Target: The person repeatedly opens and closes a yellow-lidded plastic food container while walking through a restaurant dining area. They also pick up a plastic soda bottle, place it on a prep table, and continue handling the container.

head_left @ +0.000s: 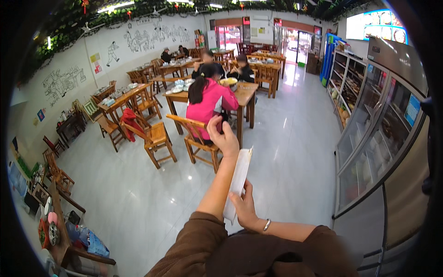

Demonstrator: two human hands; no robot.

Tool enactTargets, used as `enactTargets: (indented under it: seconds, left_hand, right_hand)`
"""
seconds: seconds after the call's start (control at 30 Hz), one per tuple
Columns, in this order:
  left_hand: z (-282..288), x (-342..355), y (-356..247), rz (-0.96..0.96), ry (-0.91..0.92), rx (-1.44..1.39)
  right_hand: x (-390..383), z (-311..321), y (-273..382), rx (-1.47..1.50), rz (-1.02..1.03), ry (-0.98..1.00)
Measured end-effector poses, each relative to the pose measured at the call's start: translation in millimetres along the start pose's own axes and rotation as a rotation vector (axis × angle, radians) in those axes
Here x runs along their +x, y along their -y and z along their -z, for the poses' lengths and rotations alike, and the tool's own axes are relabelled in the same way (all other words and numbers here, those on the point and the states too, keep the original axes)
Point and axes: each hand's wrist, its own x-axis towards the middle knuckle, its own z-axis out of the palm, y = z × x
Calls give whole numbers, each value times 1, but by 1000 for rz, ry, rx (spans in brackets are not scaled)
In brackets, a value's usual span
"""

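Observation:
My right hand (244,205) grips a long, narrow white paper pad (239,177) by its lower right side, the thumb on its face. The pad stands tilted upright, seen at a steep angle, and its top edge looks a little uneven. Held up beyond the pad's upper left, my left hand (224,137) has its fingers loosely bent and apart from the thumb. Nothing shows between them. The left forearm passes just left of the pad and hides part of that edge.
A person in a pink jacket (210,108) sits ahead on a wooden chair (196,138) at a table (244,94) with others. Another chair (157,138) stands to the left. Glass-door fridges (369,138) line the right. A wooden table (60,231) holding dishes is at lower left.

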Motion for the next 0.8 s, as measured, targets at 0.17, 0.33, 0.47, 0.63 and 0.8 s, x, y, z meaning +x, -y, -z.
enactTargets:
  seconds: [0.17, 0.33, 0.47, 0.63, 0.8]
  left_hand:
    - [7, 6, 17, 377, -148, -286]
    - [35, 5, 57, 945, -352, -458]
    - [41, 10, 50, 1663, -586, -438]
    - [61, 1, 53, 1797, -364, -453]
    - [103, -62, 59, 1290, 345, -1129]
  right_hand:
    - [2, 7, 20, 189, -100, 122]
    - [4, 33, 43, 456, -427, 235]
    - [8, 58, 43, 609, -506, 301]
    - [7, 55, 45, -42, 88, 277]
    - [17, 47, 59, -777, 627, 347]
